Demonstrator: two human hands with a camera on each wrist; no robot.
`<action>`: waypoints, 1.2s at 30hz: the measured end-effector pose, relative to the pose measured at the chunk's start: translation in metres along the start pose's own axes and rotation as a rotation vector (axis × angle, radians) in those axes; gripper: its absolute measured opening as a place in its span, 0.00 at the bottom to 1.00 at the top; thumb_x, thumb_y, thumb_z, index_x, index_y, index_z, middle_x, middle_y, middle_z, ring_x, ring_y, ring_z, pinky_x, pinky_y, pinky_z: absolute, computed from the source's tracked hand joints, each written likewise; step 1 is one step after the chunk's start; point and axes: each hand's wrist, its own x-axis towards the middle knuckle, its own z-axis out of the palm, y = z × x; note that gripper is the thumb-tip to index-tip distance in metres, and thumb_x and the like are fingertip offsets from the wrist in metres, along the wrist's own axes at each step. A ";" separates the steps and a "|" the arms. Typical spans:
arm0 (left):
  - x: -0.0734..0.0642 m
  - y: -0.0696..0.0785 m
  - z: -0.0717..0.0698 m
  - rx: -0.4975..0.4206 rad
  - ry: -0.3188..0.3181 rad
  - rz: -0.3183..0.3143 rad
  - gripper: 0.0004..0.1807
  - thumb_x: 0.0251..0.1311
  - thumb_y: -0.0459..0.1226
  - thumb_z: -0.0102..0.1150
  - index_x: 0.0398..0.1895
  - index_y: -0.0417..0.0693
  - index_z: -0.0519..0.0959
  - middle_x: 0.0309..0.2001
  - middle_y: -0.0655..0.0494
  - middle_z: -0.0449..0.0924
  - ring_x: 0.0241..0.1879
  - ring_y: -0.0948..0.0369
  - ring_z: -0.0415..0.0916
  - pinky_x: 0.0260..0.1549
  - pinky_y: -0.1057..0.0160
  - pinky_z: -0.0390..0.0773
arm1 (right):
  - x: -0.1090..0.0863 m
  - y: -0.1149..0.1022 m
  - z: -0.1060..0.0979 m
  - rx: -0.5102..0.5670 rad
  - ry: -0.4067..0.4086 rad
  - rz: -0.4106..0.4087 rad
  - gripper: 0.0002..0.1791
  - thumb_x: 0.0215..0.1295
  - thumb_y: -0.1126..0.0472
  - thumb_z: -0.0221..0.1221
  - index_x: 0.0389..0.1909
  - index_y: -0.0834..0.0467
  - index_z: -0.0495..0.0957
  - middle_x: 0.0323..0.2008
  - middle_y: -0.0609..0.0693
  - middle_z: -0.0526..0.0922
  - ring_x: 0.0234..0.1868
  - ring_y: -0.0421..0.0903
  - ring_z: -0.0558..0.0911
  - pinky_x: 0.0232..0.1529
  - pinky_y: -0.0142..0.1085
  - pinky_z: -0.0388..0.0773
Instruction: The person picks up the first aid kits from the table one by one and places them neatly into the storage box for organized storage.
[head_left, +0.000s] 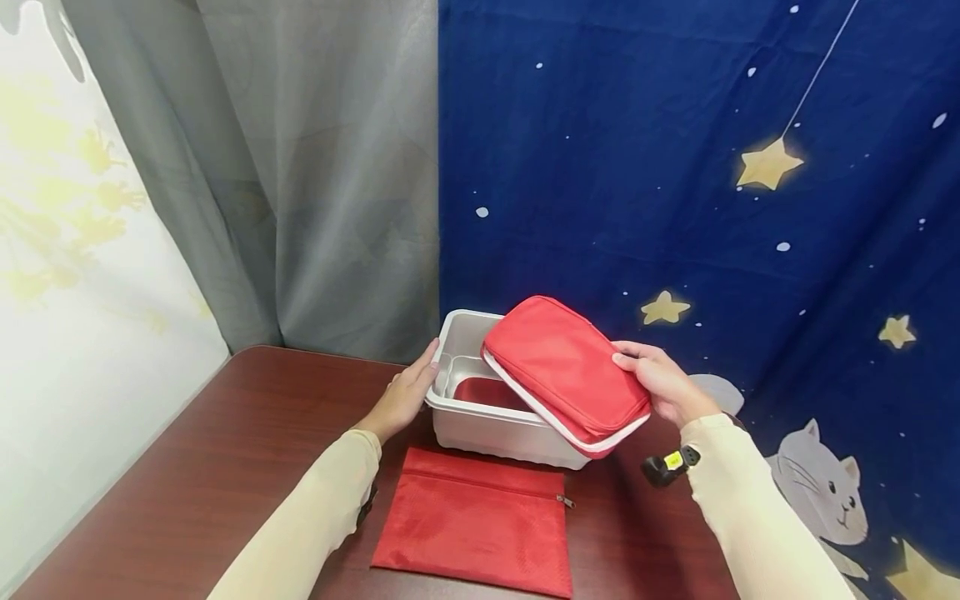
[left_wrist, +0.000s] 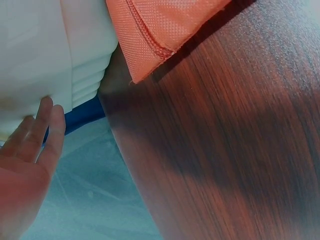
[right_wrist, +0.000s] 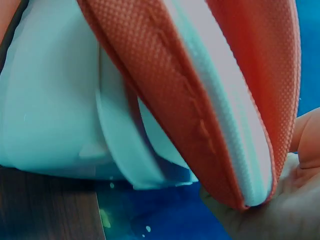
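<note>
A light grey plastic bin [head_left: 495, 433] stands on the table, its top uncovered. My left hand [head_left: 405, 398] rests on the bin's left end with its fingers straight; the left wrist view shows these fingers [left_wrist: 44, 122] against the wall. With my right hand [head_left: 660, 379] I pinch the right end of a red fabric case [head_left: 562, 358] with a white band round its edge. Tilted, the case lies across the bin's right part and hides it. Right wrist view: thumb and fingers grip the end of the case [right_wrist: 150, 75].
A flat red zip pouch [head_left: 480, 525] lies in front of the bin, zipper pull at its right. The brown table [head_left: 247, 467] ends at a grey curtain [head_left: 360, 208] and a blue starry curtain [head_left: 600, 167]. Inside the bin shows a dark red patch; I cannot tell what it is.
</note>
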 end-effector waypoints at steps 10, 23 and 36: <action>0.001 0.000 -0.001 0.009 0.013 0.015 0.28 0.68 0.55 0.32 0.70 0.69 0.50 0.68 0.55 0.57 0.65 0.51 0.57 0.61 0.43 0.56 | 0.011 -0.006 0.016 -0.102 0.009 0.031 0.24 0.69 0.62 0.45 0.65 0.60 0.61 0.34 0.49 0.77 0.25 0.41 0.80 0.28 0.32 0.78; 0.000 0.000 0.001 0.014 0.023 0.021 0.28 0.68 0.55 0.31 0.70 0.70 0.49 0.68 0.55 0.58 0.64 0.52 0.60 0.59 0.44 0.60 | 0.020 -0.005 0.031 -0.127 -0.047 0.092 0.22 0.68 0.63 0.45 0.63 0.61 0.65 0.27 0.49 0.80 0.20 0.42 0.81 0.24 0.30 0.77; 0.001 0.001 0.003 0.004 0.033 -0.010 0.27 0.68 0.54 0.33 0.70 0.71 0.51 0.67 0.56 0.60 0.61 0.53 0.64 0.56 0.46 0.65 | 0.031 -0.006 0.043 -0.212 -0.005 0.123 0.22 0.67 0.61 0.48 0.61 0.57 0.68 0.40 0.55 0.77 0.24 0.43 0.79 0.25 0.29 0.75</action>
